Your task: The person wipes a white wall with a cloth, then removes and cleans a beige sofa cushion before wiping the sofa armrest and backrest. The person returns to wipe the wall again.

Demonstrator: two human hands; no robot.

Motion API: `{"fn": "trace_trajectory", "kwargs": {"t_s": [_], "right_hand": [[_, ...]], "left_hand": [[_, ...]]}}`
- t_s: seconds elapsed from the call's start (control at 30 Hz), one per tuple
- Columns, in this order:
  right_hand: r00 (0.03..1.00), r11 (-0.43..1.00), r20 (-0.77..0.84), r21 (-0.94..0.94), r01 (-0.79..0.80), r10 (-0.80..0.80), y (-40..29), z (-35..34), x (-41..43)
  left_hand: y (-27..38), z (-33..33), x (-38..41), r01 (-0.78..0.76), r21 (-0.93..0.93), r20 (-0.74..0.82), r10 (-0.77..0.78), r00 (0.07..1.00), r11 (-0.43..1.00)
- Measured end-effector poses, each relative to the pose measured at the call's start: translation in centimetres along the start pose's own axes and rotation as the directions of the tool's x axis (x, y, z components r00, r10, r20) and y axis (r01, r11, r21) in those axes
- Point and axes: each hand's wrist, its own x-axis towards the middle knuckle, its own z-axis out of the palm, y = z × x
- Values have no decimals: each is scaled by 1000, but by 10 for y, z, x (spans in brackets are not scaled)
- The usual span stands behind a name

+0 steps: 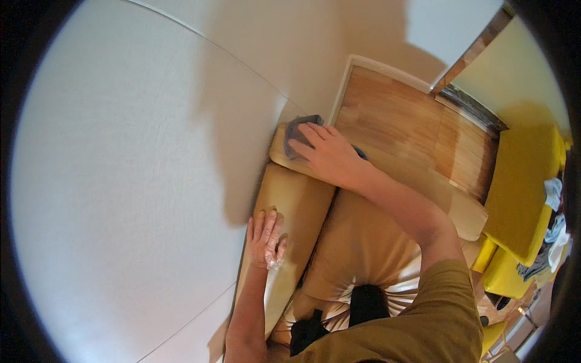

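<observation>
My right hand (329,154) presses a dark grey cloth (304,126) flat onto the far end of a tan, leather-like sofa's armrest (278,147), close to the wall. Part of the cloth shows beyond the wrist. My left hand (265,240) rests with fingers spread on the sofa's long back (299,199), beside the wall; something small and whitish shows near its thumb, too unclear to name. Below me lies the wrinkled seat cushion (358,227) of the sofa.
A pale wall (136,181) runs along the left. Wooden flooring (390,104) lies beyond the armrest, edged by a white baseboard (386,70). At the right stands a yellow upholstered seat (522,181) with clothes (553,227) beside it.
</observation>
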Motion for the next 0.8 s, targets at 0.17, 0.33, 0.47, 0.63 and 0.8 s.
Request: {"fn": "trace_trajectory", "kwargs": {"t_s": [0.17, 0.33, 0.47, 0.63, 0.8], "right_hand": [[998, 999, 53, 16, -43, 42, -5, 2, 2], [998, 999, 60, 40, -36, 34, 1, 3, -3], [997, 993, 75, 113, -35, 27, 5, -5, -1], [997, 986, 69, 167, -29, 17, 13, -9, 2], [999, 982, 47, 186, -33, 24, 14, -3, 2]], "left_hand": [[0, 3, -6, 10, 3, -17, -10, 1000, 1000], [1, 1, -6, 34, 2, 28, -34, 999, 999], [2, -1, -4, 52, 8, 69, -52, 996, 999], [1, 2, -1, 44, 6, 41, -44, 998, 999], [3, -1, -4, 16, -28, 42, -15, 999, 999]]}}
